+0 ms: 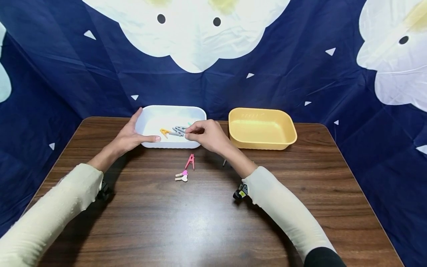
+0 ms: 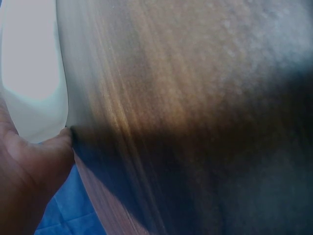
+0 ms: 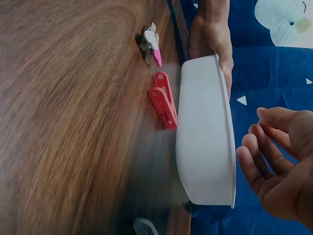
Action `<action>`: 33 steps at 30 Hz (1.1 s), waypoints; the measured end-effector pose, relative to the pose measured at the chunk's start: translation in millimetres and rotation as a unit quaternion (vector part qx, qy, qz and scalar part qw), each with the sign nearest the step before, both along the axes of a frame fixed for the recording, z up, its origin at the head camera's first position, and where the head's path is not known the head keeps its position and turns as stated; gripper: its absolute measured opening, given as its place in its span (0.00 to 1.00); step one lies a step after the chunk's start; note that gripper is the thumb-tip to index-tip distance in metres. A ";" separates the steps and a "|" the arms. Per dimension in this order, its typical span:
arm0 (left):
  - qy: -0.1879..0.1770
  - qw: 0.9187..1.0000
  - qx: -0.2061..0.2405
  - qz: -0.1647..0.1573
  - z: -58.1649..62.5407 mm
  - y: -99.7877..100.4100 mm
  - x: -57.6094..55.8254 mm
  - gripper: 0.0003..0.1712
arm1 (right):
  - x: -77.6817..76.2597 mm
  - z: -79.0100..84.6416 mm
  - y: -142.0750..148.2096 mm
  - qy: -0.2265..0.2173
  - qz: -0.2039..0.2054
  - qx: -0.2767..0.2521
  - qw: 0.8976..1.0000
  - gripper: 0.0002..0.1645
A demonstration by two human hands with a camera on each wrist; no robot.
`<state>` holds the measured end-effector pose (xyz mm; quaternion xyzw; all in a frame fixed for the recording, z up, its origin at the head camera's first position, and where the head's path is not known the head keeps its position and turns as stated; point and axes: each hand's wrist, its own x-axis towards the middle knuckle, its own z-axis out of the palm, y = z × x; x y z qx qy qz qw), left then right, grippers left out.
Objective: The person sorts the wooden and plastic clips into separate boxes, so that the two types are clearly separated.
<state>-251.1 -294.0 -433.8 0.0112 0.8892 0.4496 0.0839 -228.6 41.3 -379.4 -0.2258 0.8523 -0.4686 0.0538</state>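
At the left end of the white plastic tray (image 1: 171, 144), my left hand (image 1: 128, 137) grips it, thumb over the front rim and fingers at the back corner. My right hand (image 1: 211, 137) hovers over the tray's right end, fingertips right beside several grey clothespins (image 1: 176, 134). Nothing shows between its loosely curled fingers (image 3: 249, 142) in the right wrist view. An orange clothespin (image 1: 164, 132) lies in the tray left of the grey ones. In front of the tray are a red clothespin (image 1: 190, 161) and two small clips with hearts, one pink (image 1: 185, 173), one white (image 1: 184, 178).
A yellow plastic tray (image 1: 263, 145) stands right of the white one, near the table's back edge. Another grey clip (image 3: 145, 226) lies on the wooden table (image 1: 193, 222), partly hidden under my right wrist in the head view. Blue patterned cloth (image 1: 227, 89) hangs behind.
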 end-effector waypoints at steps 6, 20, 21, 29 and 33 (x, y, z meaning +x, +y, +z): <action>-0.003 1.000 0.004 -0.001 -0.3 -1.4 -0.2 0.87 | 2.8 -0.1 8.4 0.001 -0.007 -0.003 1.000 0.06; 0.000 1.000 0.003 0.000 0.7 -1.2 0.2 0.87 | 9.5 -1.3 29.7 0.022 -0.003 -0.026 0.999 0.06; 0.000 1.000 0.003 0.000 1.1 -1.0 0.3 0.87 | 9.7 -2.0 31.3 0.021 -0.003 -0.028 0.999 0.06; -0.001 1.000 0.009 -0.002 2.2 -0.4 0.0 0.87 | 15.5 -2.2 43.6 0.013 -0.009 -0.025 1.000 0.07; 0.001 1.000 0.011 -0.004 1.8 -0.5 -0.4 0.87 | 19.1 -2.7 49.7 0.006 -0.007 -0.022 1.000 0.08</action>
